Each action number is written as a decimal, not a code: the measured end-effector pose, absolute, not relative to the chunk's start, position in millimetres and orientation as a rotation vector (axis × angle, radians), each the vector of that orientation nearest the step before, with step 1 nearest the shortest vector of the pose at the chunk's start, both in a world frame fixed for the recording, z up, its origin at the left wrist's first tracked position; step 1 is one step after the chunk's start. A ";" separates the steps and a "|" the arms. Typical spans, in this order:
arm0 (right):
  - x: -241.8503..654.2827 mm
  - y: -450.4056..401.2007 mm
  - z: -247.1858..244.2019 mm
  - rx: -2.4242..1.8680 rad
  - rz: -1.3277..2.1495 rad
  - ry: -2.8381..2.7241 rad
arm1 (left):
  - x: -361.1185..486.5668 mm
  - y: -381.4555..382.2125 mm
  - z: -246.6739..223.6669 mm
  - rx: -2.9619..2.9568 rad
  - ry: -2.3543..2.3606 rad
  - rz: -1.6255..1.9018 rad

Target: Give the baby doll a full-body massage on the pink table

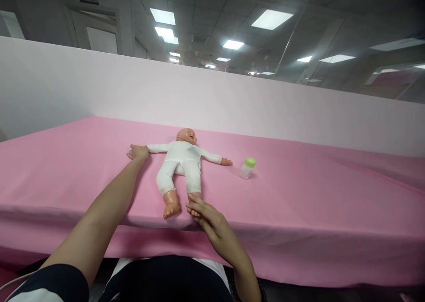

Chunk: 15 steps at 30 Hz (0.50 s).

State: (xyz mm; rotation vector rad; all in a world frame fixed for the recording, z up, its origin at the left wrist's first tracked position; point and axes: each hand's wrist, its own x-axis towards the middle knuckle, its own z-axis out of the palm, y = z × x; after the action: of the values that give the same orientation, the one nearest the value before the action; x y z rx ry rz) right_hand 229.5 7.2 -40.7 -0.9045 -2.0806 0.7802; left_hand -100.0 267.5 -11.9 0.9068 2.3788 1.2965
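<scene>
A baby doll (pixel 183 156) with a white cloth body lies on its back, its head toward the wall and its feet near the table's front edge. My left hand (pixel 137 152) is closed around the end of the doll's arm at left, hiding the doll's hand there. With fingers above and thumb below, my right hand (pixel 212 220) grips the doll's foot (pixel 193 212) at right. The doll's other foot (pixel 171 204) and its other hand (pixel 226 161) lie untouched. Beside that hand leans a small clear bottle (pixel 247 169) with a green cap.
A pink cloth (pixel 308 195) covers the table and hangs over its front edge. Behind the table runs a low white wall (pixel 206 96) with glass above it. My body is close against the table's front.
</scene>
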 end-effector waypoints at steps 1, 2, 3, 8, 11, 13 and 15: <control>229.6 7.2 -43.5 -0.914 0.758 -2.087 | -99.3 267.3 -11.6 0.908 2.378 1.297; 230.1 7.0 -46.0 -0.921 0.746 -2.092 | -98.3 267.0 -11.3 0.914 2.376 1.304; 230.8 6.3 -48.0 -0.927 0.743 -2.091 | -96.8 266.5 -11.1 0.927 2.371 1.318; 237.6 2.4 -47.3 -0.850 0.827 -2.059 | -79.6 259.0 -9.1 1.137 2.286 1.472; 240.5 20.1 -34.6 -0.678 1.026 -1.688 | -60.0 254.1 -5.7 1.435 2.131 1.565; 241.3 49.5 -22.3 -0.635 1.192 -1.319 | -43.2 253.0 -1.8 1.678 1.926 1.617; 241.8 90.4 -10.2 -0.721 1.289 -1.150 | -24.4 254.2 2.9 1.896 1.673 1.627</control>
State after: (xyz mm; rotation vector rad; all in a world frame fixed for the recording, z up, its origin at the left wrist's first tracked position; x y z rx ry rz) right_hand 241.8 90.4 -10.2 -0.7205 -1.1504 1.2890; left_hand -24.4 254.2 2.9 1.8956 1.6731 1.6272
